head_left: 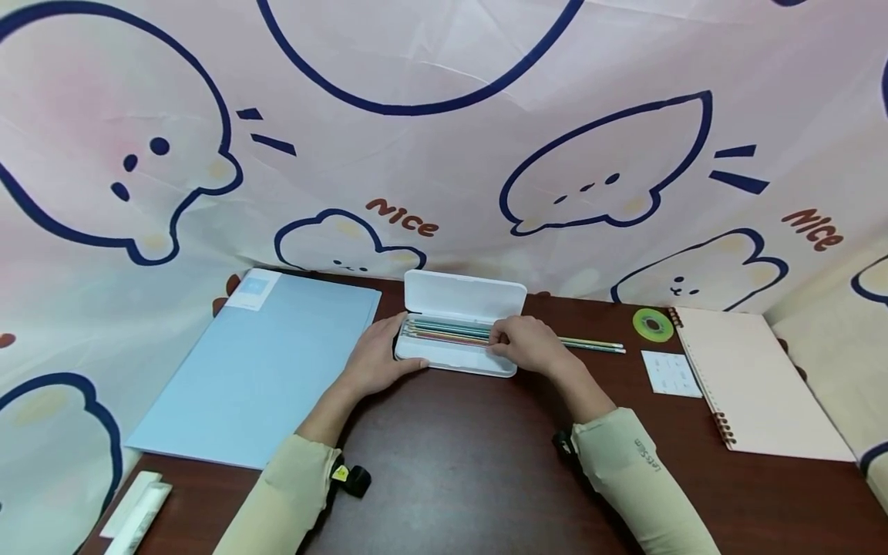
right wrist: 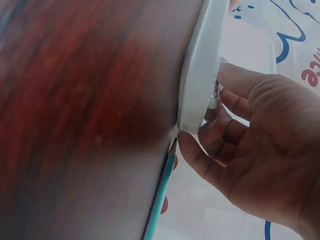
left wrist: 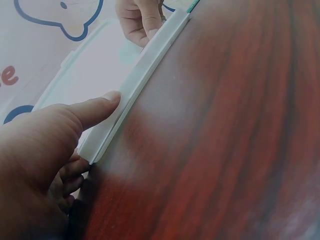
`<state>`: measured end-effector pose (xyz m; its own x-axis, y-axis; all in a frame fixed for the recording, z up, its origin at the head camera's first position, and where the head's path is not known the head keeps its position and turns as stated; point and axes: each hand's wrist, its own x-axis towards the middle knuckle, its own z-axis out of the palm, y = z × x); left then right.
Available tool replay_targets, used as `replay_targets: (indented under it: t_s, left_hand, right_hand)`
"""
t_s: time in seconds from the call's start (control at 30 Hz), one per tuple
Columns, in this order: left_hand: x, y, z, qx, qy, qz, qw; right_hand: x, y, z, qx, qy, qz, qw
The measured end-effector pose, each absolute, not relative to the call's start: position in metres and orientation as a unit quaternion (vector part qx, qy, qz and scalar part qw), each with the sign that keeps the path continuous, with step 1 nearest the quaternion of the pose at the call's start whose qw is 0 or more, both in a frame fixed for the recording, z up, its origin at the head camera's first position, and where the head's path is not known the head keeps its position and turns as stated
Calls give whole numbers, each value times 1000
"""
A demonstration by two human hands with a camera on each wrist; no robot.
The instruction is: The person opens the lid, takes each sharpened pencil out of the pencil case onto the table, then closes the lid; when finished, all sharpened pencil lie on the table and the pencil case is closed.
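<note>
An open white pencil case (head_left: 451,356) lies on the table with its lid (head_left: 465,294) raised at the back. Several pencils (head_left: 444,332) lie lengthwise inside. My left hand (head_left: 375,356) grips the left end of the case, and in the left wrist view its thumb (left wrist: 102,107) presses the front wall. Over the right end, my right hand (head_left: 529,344) reaches inside with curled fingers, pinching a pencil (right wrist: 214,97) whose pale end shows beside the thumb in the right wrist view. Its other fingertips are right at the case's end wall.
More pencils (head_left: 597,345) lie on the table right of the case. A blue folder (head_left: 264,370) lies left, white narrow packages (head_left: 139,509) at the front left. A green tape roll (head_left: 653,325), a small white sheet (head_left: 671,374) and a spiral notebook (head_left: 763,385) lie right. A printed cloth (head_left: 451,169) hangs behind.
</note>
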<state>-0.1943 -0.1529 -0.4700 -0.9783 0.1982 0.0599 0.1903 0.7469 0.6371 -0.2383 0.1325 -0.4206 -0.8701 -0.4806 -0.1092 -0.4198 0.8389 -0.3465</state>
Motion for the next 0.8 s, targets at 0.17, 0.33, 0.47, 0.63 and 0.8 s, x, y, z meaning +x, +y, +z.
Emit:
replay_targets:
  t_s: [0.17, 0.33, 0.47, 0.63, 0.8]
  left_hand:
    - [-194, -152, -468, 109, 936, 334, 6]
    - [-193, -151, -466, 117, 935, 334, 9]
    - [-193, -150, -466, 122, 933, 339, 8]
    - [-193, -151, -468, 119, 934, 337, 10]
    - [-194, -151, -466, 130, 934, 333, 2]
  right_hand:
    - [-240, 137, -419, -242, 950, -177, 93]
    - [-241, 146, -418, -242, 944, -207, 81]
    - [-240, 159, -419, -239, 941, -230, 68]
    - [-239, 178, -420, -235, 939, -244, 53]
    - [-239, 201, -418, -221, 942, -252, 35]
